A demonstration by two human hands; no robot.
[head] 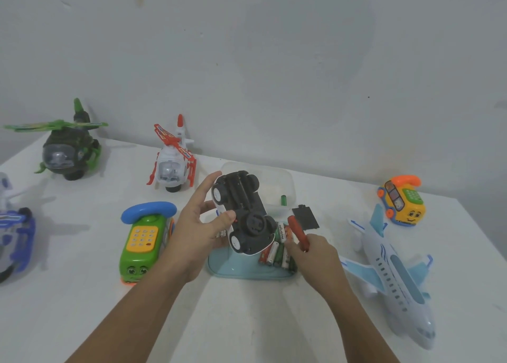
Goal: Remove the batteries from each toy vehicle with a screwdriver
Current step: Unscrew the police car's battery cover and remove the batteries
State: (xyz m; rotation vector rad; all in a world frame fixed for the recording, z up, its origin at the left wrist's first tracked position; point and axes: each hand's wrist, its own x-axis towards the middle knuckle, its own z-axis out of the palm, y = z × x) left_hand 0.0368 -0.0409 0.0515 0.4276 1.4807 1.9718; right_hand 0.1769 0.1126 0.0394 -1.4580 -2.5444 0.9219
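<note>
My left hand holds a white toy car upside down above the table, its black underside and open battery bay facing me. My right hand grips a red-handled screwdriver and rests over a pile of several loose batteries lying on a light blue lid. A black battery cover lies on the table just behind the screwdriver. One green battery stands inside a clear plastic tub behind the car.
Toys ring the white table: a green helicopter, a red-and-white helicopter, a green phone bus, a blue vehicle at the left edge, a white-blue airplane and an orange phone car. A wall stands behind.
</note>
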